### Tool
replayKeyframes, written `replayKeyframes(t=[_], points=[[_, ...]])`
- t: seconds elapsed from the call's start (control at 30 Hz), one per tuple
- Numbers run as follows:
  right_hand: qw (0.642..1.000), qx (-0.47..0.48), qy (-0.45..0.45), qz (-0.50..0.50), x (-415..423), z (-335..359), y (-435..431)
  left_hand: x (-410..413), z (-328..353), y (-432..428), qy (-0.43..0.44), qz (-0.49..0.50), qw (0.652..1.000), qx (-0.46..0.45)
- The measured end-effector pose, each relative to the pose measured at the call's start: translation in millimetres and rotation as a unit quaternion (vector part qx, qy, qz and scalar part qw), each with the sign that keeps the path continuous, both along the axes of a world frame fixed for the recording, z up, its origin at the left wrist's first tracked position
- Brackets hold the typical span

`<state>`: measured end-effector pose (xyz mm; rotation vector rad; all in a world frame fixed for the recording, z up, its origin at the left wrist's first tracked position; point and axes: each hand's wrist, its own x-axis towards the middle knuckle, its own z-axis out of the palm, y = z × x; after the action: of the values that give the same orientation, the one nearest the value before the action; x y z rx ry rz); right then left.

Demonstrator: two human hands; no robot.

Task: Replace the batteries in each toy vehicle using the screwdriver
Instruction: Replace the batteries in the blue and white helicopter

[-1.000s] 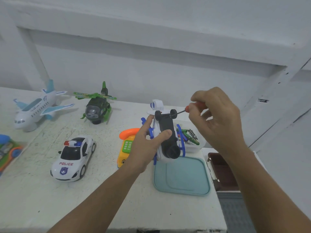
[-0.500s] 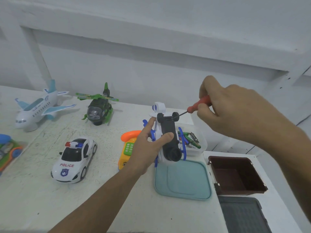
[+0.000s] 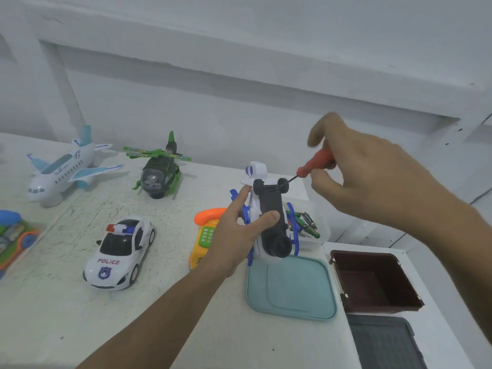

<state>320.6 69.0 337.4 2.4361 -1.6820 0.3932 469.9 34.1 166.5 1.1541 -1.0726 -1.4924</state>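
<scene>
While the white airplane [image 3: 64, 169], the green helicopter [image 3: 158, 173] and the police car [image 3: 121, 253] wait on the tabletop [image 3: 66, 315] across the left half of the frame, I am busy with the white-and-blue toy vehicle [image 3: 269, 222] at the centre. My left hand [image 3: 237, 235] grips it from the side and holds it above the tabletop, belly up, with the thumb curled over the dark underside. An orange toy phone [image 3: 206, 230] lies just behind that hand.

To the right of centre, my right hand [image 3: 372, 182] pinches the red handle of the screwdriver [image 3: 315, 163] between thumb and curled fingers, one finger lifted above it. The thin shaft slants down to the far end of the underside, next to a small wheel. I cannot tell whether the tip sits in a screw.

I judge this to be the unscrewing of the battery cover. Next the tip must seat squarely in the screw head while my left hand keeps the toy from twisting.

Behind the toy, the clear tub [image 3: 319, 235] holds batteries [image 3: 308, 225]; its teal lid [image 3: 290, 286] lies in front, with a brown box [image 3: 372, 280] at the lower right.
</scene>
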Motion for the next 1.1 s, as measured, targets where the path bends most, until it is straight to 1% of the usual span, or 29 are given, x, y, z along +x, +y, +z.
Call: replayKeyframes(t=[0.1, 0.17, 0.23, 0.33, 0.37, 0.43, 0.47, 0.5, 0.53, 0.6, 0.63, 0.67, 0.7, 0.73, 0.87, 0.93, 1.0, 1.03, 1.1], points=[[0.999, -0.015, 0.042, -0.017, 0.6, -0.9, -1.7, -0.2, 2.0, 1.2, -0.008, 0.005, 1.000, 0.003], [0.995, -0.031, 0.070, -0.065, 1.9, -1.0, -3.5, -0.2, 2.2, 1.1, -0.006, 0.007, 1.000, 0.004], [0.989, -0.052, 0.056, -0.125, 1.5, -0.7, -5.9, 0.1, 2.1, 1.1, -0.005, 0.006, 1.000, 0.002], [0.982, -0.037, -0.009, -0.183, -5.9, -3.3, -12.8, 1.5, 0.7, 0.5, 0.003, 0.004, 1.000, 0.004], [0.981, -0.018, -0.047, -0.186, -10.8, -5.2, -16.5, 2.2, 1.3, 0.8, 0.006, 0.004, 1.000, 0.006], [0.969, 0.037, -0.164, -0.181, -23.7, -10.8, -24.8, 3.7, 1.9, 0.6, 0.016, 0.007, 1.000, 0.016], [0.953, 0.068, -0.235, -0.179, -32.1, -15.5, -29.5, 4.5, 2.3, 0.2, 0.024, 0.009, 0.999, 0.021], [0.928, 0.098, -0.314, -0.177, -42.1, -21.7, -35.4, 5.5, 3.0, -0.1, 0.032, 0.010, 0.999, 0.024], [0.891, 0.125, -0.397, -0.180, -53.8, -29.9, -41.8, 6.7, 3.3, -0.8, 0.040, 0.011, 0.999, 0.026], [0.799, 0.169, -0.541, -0.200, -74.8, -51.8, -53.1, 9.5, 4.6, -1.6, 0.051, 0.018, 0.998, 0.028], [0.760, 0.178, -0.588, -0.211, -82.9, -65.0, -57.4, 10.8, 5.3, -2.0, 0.052, 0.021, 0.998, 0.030], [0.737, 0.175, -0.613, -0.225, -89.3, -79.5, -60.9, 12.2, 5.7, -2.6, 0.051, 0.026, 0.998, 0.031], [0.730, 0.165, -0.621, -0.235, -92.1, -93.2, -63.0, 13.2, 7.1, -2.7, 0.052, 0.029, 0.998, 0.030], [0.741, 0.152, -0.608, -0.242, -92.6, -109.1, -64.4, 14.3, 7.4, -3.4, 0.053, 0.033, 0.998, 0.029], [0.848, 0.102, -0.463, -0.236, -74.9, -164.6, -61.3, 16.1, 9.0, -6.4, 0.050, 0.042, 0.998, 0.026], [0.882, 0.107, -0.396, -0.232, -67.2, -188.7, -61.2, 16.3, 9.7, -7.4, 0.046, 0.041, 0.998, 0.028], [0.921, 0.100, -0.291, -0.239, -64.9, -205.5, -62.7, 16.4, 10.8, -8.7, 0.045, 0.041, 0.998, 0.024], [0.934, 0.100, -0.239, -0.245, -63.6, -207.5, -63.6, 16.6, 11.8, -9.2, 0.045, 0.041, 0.998, 0.020], [0.943, 0.117, -0.168, -0.262, -62.3, -204.4, -67.5, 17.5, 13.1, -11.2, 0.046, 0.041, 0.998, 0.016]])
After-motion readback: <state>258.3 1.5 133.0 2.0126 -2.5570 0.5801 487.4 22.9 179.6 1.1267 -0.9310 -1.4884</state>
